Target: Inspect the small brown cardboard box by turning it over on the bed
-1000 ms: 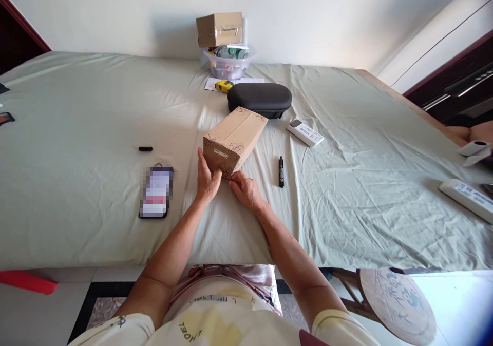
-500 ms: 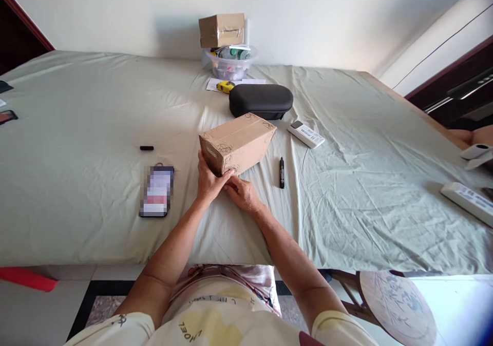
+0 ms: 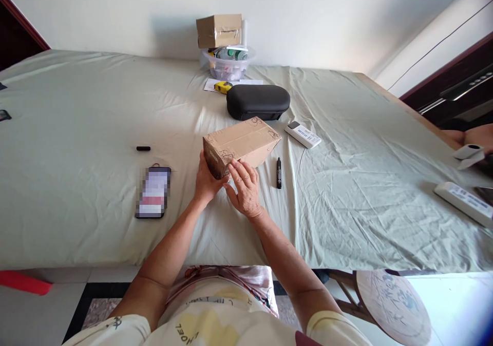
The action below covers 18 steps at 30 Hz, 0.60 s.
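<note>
A brown cardboard box (image 3: 242,141) with pen scribbles on its corners lies on the green-sheeted bed in front of me. My left hand (image 3: 206,181) cups its near left end from below. My right hand (image 3: 243,189) rests its fingers on the box's near side face. Both hands keep hold of the box. A black marker (image 3: 278,173) lies just right of my right hand. A phone (image 3: 153,192) lies left of my left hand.
A black hard case (image 3: 258,101) sits behind the box, a white remote (image 3: 302,134) to its right. A plastic tub (image 3: 227,64) with a second cardboard box (image 3: 219,30) on top stands by the wall. Another remote (image 3: 464,202) lies far right. A small black cap (image 3: 143,148) lies left.
The box has been turned clockwise and laid lower on the sheet, its long side now facing me. My right hand moved up from the sheet onto the box's side.
</note>
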Motion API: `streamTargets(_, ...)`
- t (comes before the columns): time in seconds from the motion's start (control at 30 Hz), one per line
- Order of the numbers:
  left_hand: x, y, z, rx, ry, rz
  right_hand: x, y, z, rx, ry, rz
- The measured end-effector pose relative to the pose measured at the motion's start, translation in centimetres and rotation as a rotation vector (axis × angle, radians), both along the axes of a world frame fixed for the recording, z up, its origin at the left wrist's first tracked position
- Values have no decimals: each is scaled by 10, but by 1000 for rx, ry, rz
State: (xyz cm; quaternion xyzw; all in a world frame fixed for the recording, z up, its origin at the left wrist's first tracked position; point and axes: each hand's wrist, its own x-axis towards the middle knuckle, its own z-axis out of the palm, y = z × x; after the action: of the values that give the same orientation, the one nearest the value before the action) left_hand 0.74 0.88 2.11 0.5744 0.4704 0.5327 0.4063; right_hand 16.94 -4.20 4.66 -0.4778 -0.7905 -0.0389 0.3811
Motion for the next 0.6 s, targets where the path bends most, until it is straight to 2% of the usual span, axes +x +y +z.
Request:
streamTargets(0.1,-4,1,7,-31,110,37,8,5,0,-1,19,-69)
streamTargets(0.3,-17,7,18,-1,80,-56,37,22,2,0,131,-254)
streamTargets(0.47,-26,11,18,-13,67,-104,56,32,-1,68,166,-378)
streamTargets(0.6,-26,12,16,-25,41,-103,61,35,-7,71,203,-394)
